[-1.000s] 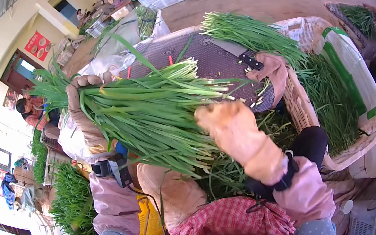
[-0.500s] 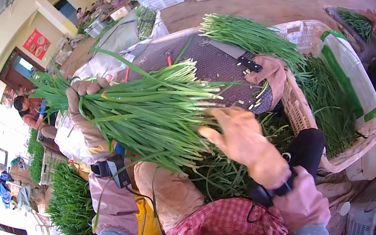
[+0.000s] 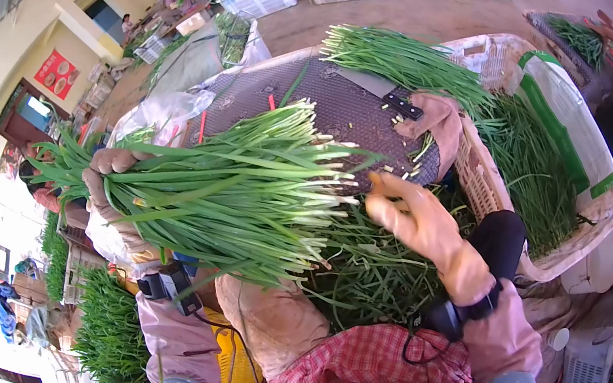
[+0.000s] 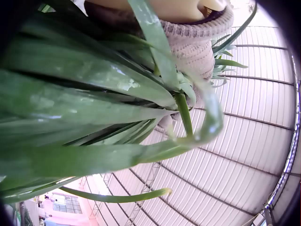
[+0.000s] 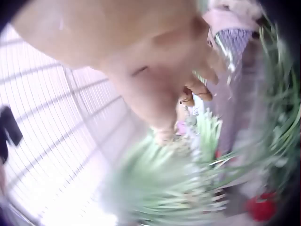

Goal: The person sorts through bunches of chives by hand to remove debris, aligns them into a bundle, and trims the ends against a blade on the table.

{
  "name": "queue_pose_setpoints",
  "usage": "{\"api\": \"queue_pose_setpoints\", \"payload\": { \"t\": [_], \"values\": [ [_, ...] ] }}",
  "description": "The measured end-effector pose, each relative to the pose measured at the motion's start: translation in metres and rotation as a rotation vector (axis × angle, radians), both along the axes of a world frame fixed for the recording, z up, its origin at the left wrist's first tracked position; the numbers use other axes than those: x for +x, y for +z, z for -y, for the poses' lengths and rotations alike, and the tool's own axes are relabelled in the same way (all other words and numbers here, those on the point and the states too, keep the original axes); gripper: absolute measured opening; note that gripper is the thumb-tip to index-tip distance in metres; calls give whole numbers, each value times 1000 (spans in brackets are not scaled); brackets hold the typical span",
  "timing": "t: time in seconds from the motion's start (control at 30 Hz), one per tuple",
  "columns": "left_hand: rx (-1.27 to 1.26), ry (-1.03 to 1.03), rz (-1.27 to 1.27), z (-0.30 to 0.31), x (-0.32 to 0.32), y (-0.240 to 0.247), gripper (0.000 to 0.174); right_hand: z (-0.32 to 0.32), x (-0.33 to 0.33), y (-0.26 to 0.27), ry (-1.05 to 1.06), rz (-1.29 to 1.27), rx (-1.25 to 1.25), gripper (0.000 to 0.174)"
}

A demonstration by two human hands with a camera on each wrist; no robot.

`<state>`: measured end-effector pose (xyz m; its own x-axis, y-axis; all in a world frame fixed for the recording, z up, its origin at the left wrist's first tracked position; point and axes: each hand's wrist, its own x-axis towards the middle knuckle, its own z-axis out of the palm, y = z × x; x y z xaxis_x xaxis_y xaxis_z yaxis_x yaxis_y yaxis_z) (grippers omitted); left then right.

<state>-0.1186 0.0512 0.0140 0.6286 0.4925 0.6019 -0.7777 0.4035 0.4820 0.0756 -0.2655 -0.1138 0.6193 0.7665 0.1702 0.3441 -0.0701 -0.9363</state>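
A big bunch of garlic chives [image 3: 243, 189] lies across the middle of the head view, pale cut ends to the right and green tips to the left. My left hand [image 3: 114, 193], in a knitted glove, grips it around the leafy part. Broad leaves [image 4: 84, 108] fill much of the left wrist view and hide most of the fingers. Just right of the pale ends is my right hand [image 3: 424, 230], in a tan rubber glove, its thumb and fingers loosely spread with nothing between them. The right wrist view is blurred.
Beyond the bunch, a textured dark mat [image 3: 256, 103] carries a knife [image 3: 386, 94], a brown cloth [image 3: 437, 124] and another chive pile [image 3: 407, 63]. A crate [image 3: 488, 160] of chives stands to the right. Loose leaves [image 3: 381, 275] lie below the right hand.
The right hand has drawn back rightward from the pale ends, its fingers loosening. The left hand has shifted slightly left with the bunch, whose stem ends now fan out more.
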Motion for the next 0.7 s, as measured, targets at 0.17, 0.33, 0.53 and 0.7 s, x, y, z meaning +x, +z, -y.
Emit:
{"api": "queue_pose_setpoints", "payload": {
  "t": [0.17, 0.33, 0.53, 0.7],
  "values": [
    [-57, -48, -3, 20, 16, -3, 24, -41, -1, -4, -177, 30, -9, 44],
    [25, -196, 52, 14, 7, -2, 21, -1, 18, -52, -9, 585, -694, 33],
    [91, -377, 119, -2, 9, -12, 21, -8, 0, 11, -46, 157, 29, 72],
    [122, -470, 152, 4, 11, -13, 17, -24, -13, 6, 148, 98, 234, 21]
  ]
}}
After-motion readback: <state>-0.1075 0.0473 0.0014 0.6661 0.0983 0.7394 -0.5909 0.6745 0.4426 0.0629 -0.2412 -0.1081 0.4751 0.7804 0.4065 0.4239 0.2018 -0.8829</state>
